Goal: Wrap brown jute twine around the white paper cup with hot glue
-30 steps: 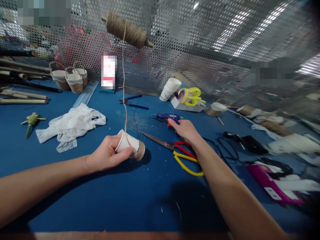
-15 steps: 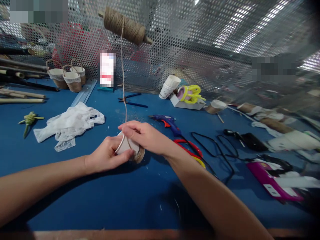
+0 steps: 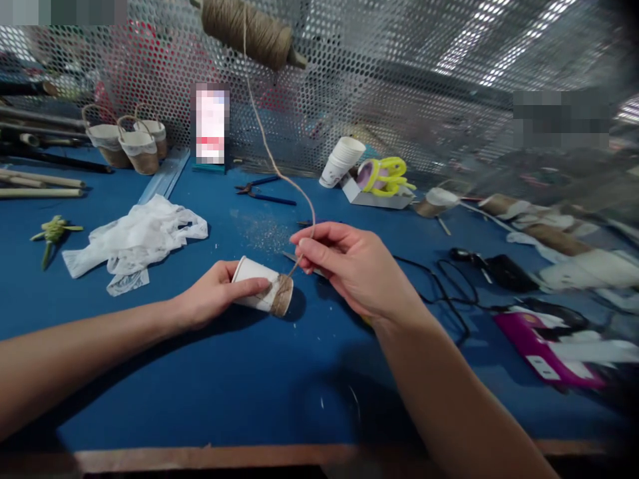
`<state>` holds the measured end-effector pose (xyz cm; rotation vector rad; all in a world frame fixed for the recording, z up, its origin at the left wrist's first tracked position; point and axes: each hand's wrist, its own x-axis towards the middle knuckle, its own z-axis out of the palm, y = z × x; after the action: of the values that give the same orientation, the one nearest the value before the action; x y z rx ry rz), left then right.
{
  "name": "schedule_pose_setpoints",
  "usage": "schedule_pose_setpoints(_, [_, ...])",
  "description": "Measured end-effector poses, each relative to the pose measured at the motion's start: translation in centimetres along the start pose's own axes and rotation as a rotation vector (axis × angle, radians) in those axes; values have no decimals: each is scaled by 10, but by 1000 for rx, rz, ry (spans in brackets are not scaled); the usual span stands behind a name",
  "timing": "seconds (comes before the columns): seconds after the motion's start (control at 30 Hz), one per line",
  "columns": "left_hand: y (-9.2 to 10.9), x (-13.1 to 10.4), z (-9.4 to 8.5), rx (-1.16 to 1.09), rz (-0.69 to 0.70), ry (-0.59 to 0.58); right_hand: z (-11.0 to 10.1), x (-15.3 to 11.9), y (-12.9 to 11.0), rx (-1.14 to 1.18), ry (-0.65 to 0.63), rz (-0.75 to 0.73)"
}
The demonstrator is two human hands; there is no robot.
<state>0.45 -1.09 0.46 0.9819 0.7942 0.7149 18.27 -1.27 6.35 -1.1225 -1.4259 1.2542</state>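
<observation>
My left hand is closed around a white paper cup lying tilted on its side, its mouth toward the left. Brown twine is wound around the cup's base end. Between thumb and fingertips, my right hand pinches the strand of twine, just right of the cup. That strand runs up to a large twine spool on a rod against the mesh. What look like scissor blades show beside my right hand, mostly hidden behind it.
White lace lies at left, with small twine-covered baskets behind. Pliers and stacked paper cups are farther back. A black cord and a magenta box lie at right. Wooden sticks are far left.
My right hand has moved off the cup to the right, drawing the twine with it. The cup has turned so its wound base shows. The whole view has shifted slightly.
</observation>
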Motion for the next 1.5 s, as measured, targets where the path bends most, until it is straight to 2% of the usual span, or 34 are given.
schedule_pose_setpoints(0.13, [-1, -2, 0, 47, 9, -21, -1, 2, 5, -24, 77, -39])
schedule_pose_setpoints(0.33, [0, -7, 1, 126, 52, -69, 0, 5, 14, -105, 109, -53])
schedule_pose_setpoints(0.73, [4, -15, 4, 258, 177, -58, 0, 4, 15, -175, 98, -7])
schedule_pose_setpoints(1.2, [3, -14, 2, 302, 183, -63, 1, -4, 4, -219, 127, -79])
schedule_pose_setpoints(1.5, [5, -17, 3, 314, 237, -96, 1, 2, 12, -241, 111, -27])
